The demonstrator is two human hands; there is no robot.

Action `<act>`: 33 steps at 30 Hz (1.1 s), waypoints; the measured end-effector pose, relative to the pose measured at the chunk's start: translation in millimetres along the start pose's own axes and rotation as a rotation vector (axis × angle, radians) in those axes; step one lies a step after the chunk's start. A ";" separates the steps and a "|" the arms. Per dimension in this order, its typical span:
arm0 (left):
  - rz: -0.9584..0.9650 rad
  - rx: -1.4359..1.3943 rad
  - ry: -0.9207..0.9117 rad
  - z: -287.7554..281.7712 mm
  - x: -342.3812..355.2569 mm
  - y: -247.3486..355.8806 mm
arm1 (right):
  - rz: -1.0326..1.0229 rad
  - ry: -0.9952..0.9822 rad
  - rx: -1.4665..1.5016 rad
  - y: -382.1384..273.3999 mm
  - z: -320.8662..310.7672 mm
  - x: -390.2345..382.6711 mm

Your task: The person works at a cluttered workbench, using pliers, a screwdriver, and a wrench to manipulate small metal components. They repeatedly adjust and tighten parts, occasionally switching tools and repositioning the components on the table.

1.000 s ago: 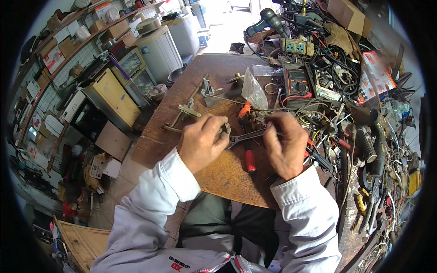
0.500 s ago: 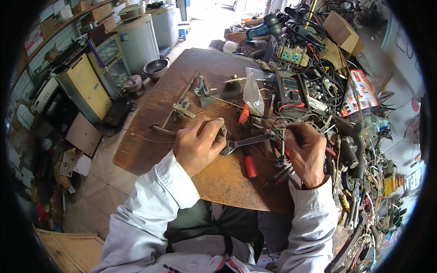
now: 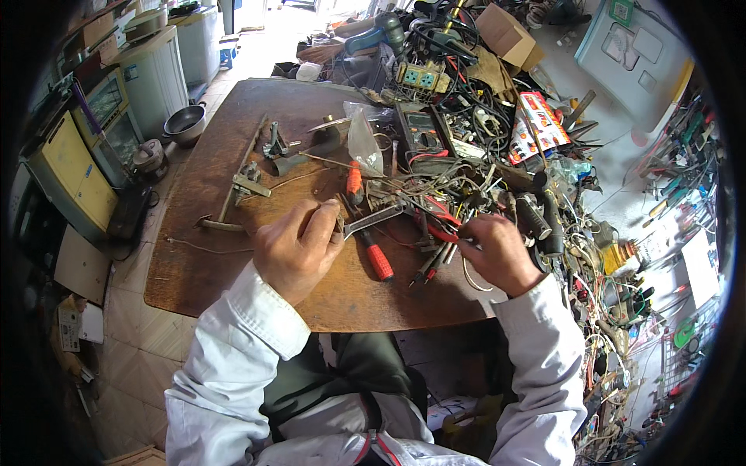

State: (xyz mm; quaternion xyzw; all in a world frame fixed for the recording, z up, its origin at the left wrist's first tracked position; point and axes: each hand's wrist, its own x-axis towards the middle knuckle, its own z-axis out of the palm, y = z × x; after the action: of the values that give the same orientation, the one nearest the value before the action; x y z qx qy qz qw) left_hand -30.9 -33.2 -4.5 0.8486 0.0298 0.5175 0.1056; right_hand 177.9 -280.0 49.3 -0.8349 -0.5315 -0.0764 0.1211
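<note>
My left hand (image 3: 299, 248) is closed over the table, thumb and forefinger pinching a small dull metal piece (image 3: 339, 224), mostly hidden by the fingers. Right beside it is the end of an adjustable wrench (image 3: 374, 221); whether the hand touches the wrench I cannot tell. Under the wrench lies a red-handled screwdriver-like tool (image 3: 376, 256). My right hand (image 3: 501, 252) has its fingers bent together at the edge of the clutter, and what they hold is hidden. Close to its fingertips are red-handled pliers (image 3: 441, 225) and several dark-tipped probes (image 3: 427, 269).
Metal brackets (image 3: 250, 182) and a long bar (image 3: 233, 194) lie on the left of the wooden table (image 3: 186, 272). Beyond the wrench are a plastic bag (image 3: 364, 144) and a multimeter (image 3: 422, 132). Tangled cables and tools (image 3: 575, 233) crowd the right side.
The view has swung to the right. My right hand has moved rightward, away from the wrench, over to the pliers and wires. My left hand keeps its pinch.
</note>
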 end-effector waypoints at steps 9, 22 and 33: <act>-0.022 0.005 -0.029 -1.6 -2.5 -3.3 | -0.014 -0.013 -0.316 1.9 47.1 18.2; -0.041 0.013 -0.017 1.6 -2.1 -4.0 | 0.087 -0.230 0.420 35.7 -14.6 46.4; -0.031 0.041 -0.030 4.6 -2.6 -3.6 | 0.216 -0.065 0.981 31.7 -12.7 39.5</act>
State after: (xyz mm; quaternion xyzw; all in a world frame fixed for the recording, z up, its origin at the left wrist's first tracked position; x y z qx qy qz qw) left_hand -27.8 -30.8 -9.6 0.8577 0.0518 0.5023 0.0965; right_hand 223.3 -262.2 67.8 -0.7318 -0.4186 0.2214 0.4901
